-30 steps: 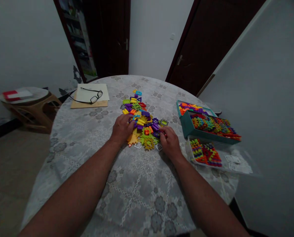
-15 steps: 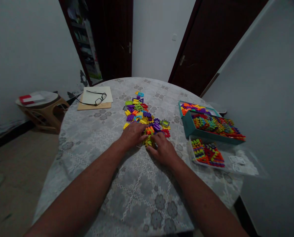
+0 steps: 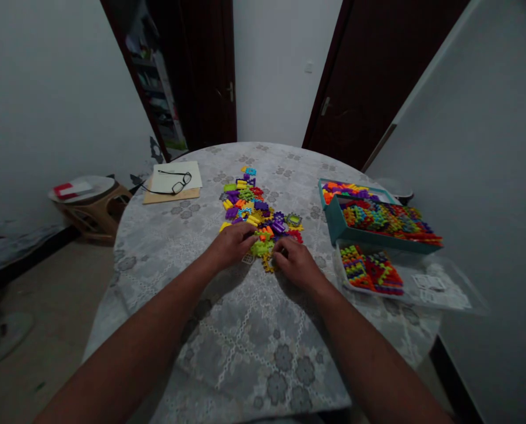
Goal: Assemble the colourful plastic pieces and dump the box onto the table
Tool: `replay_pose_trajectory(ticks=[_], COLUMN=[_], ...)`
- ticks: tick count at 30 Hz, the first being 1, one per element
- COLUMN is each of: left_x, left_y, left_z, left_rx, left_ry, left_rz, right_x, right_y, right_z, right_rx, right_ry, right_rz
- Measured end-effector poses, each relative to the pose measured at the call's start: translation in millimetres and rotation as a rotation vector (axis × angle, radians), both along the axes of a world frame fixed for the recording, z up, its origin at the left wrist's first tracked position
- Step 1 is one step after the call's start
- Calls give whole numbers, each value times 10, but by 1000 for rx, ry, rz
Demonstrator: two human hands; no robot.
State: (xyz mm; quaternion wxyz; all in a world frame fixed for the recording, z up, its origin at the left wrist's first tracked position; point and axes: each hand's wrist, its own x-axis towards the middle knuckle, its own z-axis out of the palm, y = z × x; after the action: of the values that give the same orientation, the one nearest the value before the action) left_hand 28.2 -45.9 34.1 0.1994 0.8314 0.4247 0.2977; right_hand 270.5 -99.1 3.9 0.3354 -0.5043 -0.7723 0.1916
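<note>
A heap of small coloured plastic building pieces [image 3: 255,207] lies in the middle of a round table [image 3: 245,330] with a grey patterned cloth. My left hand [image 3: 232,242] rests at the near left edge of the heap, fingers curled over a green piece [image 3: 261,247]. My right hand [image 3: 292,264] sits at the near right edge, fingers bent and touching the same green and yellow pieces. What each hand actually grips is hidden under the fingers.
A teal box [image 3: 339,226] full of coloured pieces stands at the right, with a clear tray of more pieces [image 3: 369,270] in front of it. Glasses [image 3: 175,182] lie on papers at the far left. A low stool [image 3: 89,203] stands beside the table; dark doors behind.
Both hands have drawn closer together at the near edge of the heap, onto the green pieces. The camera has shifted, so the table sits further right in view.
</note>
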Motion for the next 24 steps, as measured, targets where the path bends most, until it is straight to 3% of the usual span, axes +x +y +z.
replay_pose_trajectory(ticks=[5, 8, 15, 24], left_x=[-137, -182, -324, -382], left_y=[-307, -463, -707, -772], left_z=[-54, -144, -276, -346], left_rx=[-7, -11, -70, -74], left_ry=[-26, -56, -91, -85], left_rz=[67, 76, -63, -44], right_x=[-74, -110, -90, -263], right_y=[-175, -231, -140, -233], right_z=[69, 92, 22, -53], right_rx=[-59, -99, 12, 63], right_ry=[-344, -418, -121, 43], right_rz=[-123, -167, 25, 118])
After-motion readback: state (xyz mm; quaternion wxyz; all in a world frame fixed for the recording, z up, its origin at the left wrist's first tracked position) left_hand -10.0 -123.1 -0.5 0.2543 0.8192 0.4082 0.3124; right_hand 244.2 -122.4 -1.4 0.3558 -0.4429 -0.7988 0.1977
